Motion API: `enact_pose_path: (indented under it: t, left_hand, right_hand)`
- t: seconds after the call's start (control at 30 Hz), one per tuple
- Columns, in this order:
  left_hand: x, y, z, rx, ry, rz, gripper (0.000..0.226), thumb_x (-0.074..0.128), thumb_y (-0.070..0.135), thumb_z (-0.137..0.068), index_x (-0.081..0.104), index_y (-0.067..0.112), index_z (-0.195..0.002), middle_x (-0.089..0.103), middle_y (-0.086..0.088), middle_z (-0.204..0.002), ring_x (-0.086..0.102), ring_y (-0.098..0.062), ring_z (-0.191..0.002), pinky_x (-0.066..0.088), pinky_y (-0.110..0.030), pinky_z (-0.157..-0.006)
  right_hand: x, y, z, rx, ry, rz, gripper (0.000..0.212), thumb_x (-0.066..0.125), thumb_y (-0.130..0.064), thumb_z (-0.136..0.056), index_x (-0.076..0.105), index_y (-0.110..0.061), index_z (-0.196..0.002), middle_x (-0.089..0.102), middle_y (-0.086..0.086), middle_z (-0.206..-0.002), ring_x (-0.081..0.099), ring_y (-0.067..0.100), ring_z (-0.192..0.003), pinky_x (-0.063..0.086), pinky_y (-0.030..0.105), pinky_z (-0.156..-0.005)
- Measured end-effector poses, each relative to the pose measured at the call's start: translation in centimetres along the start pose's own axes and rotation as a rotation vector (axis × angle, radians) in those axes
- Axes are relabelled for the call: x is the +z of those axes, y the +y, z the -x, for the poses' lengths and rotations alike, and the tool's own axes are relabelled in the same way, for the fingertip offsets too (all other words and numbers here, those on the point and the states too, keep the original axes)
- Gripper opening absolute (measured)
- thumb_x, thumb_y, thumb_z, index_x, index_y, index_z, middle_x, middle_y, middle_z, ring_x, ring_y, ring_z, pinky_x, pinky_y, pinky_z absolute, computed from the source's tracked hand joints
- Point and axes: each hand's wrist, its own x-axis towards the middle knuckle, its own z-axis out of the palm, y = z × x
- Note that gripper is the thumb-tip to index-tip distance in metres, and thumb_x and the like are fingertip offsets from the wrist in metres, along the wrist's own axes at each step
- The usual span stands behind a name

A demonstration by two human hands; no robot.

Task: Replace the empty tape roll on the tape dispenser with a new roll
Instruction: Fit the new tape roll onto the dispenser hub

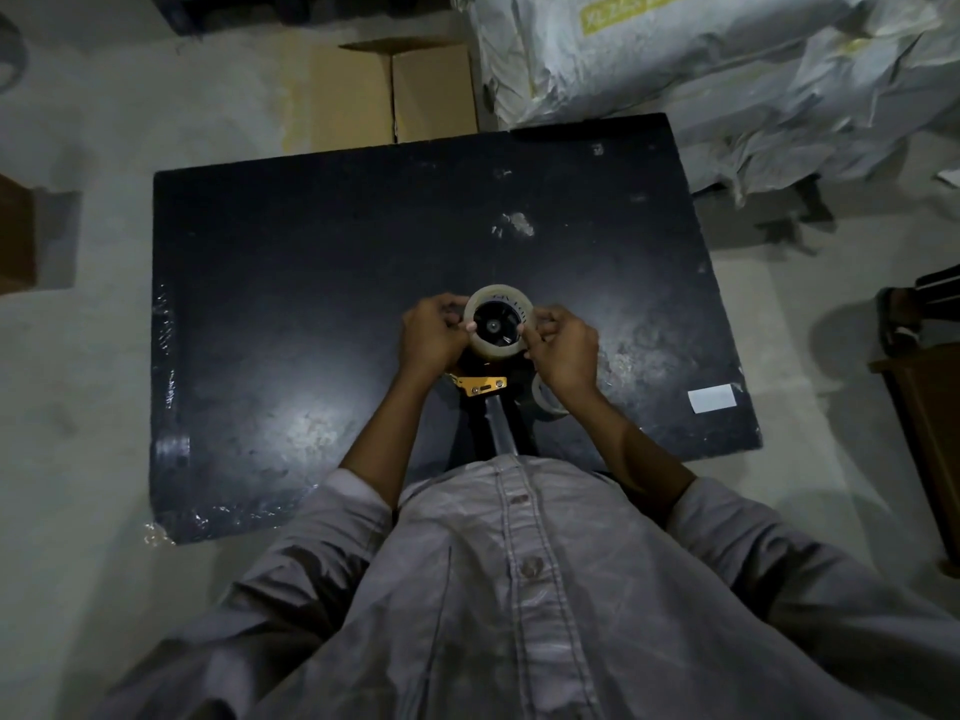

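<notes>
Item: pale translucent roll of packing tape [497, 321], seen end-on, seated over the black spoked hub of the hand-held tape dispenser [480, 387]. The dispenser, black-framed with a yellow metal plate, is stood over the near middle of the dark rectangular table top [311, 283], its handle directed toward the person's grey buttoned shirt [519, 589].

Step in hand, as judged: the new roll is being pressed onto the hub. It is best pushed squarely, with even pressure on both sides, until it is fully home; a tilted roll may be expected to bind. The unwinding direction should be checked before the tape end is threaded.

Grip: the left hand [434, 337] is closed on the roll's left rim, fingertips curled over the edge. The right hand [563, 350] is closed on the right rim in like manner. Neither palm is shown.

Also noted: a second, thinner pale ring [545, 400], possibly the spent core, lies on the table just beside the right wrist, partly hidden.
</notes>
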Motion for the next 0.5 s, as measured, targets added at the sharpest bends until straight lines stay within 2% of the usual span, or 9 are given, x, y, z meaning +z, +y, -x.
enact_pose_path:
  t: [0.17, 0.3, 0.43, 0.5]
  left_hand:
    - [-0.4, -0.1, -0.8, -0.045, -0.006, -0.036, 0.030, 0.091, 0.019, -0.090, 0.084, 0.032, -0.116, 0.081, 0.013, -0.093, 0.076, -0.010, -0.098, 0.065, -0.035, -0.087]
    - [-0.3, -0.3, -0.6, -0.042, -0.007, -0.045, 0.031, 0.090, 0.018, -0.091, 0.084, 0.031, -0.118, 0.075, 0.020, -0.082, 0.076, -0.011, -0.097, 0.065, -0.037, -0.089]
    - [-0.2, -0.4, -0.2, -0.023, -0.010, -0.035, 0.034, 0.091, 0.018, -0.090, 0.083, 0.029, -0.121, 0.081, 0.013, -0.093, 0.075, -0.010, -0.099, 0.062, -0.033, -0.090]
    - [-0.3, -0.5, -0.3, -0.050, -0.015, -0.048, 0.034, 0.093, 0.024, -0.089, 0.083, 0.035, -0.119, 0.078, 0.018, -0.091, 0.076, -0.012, -0.105, 0.060, -0.034, -0.094]
  right_hand:
    - [-0.5, -1.1, 0.3, -0.052, 0.022, 0.059, 0.031, 0.085, -0.028, -0.098, 0.079, -0.010, -0.122, 0.084, 0.007, -0.091, 0.082, 0.024, -0.085, 0.067, 0.048, -0.082]
    - [-0.7, -1.8, 0.5, -0.063, 0.033, 0.114, 0.030, 0.085, -0.026, -0.098, 0.080, -0.008, -0.122, 0.084, 0.011, -0.094, 0.080, 0.027, -0.091, 0.066, 0.047, -0.086]
    - [-1.3, -1.9, 0.9, -0.070, 0.020, 0.068, 0.021, 0.086, -0.020, -0.097, 0.081, -0.006, -0.112, 0.084, 0.011, -0.092, 0.078, 0.022, -0.085, 0.066, 0.045, -0.083]
    - [-1.5, -2.0, 1.1, -0.077, 0.019, 0.043, 0.017, 0.085, -0.018, -0.098, 0.081, -0.004, -0.107, 0.084, 0.011, -0.092, 0.073, 0.014, -0.081, 0.064, 0.040, -0.080]
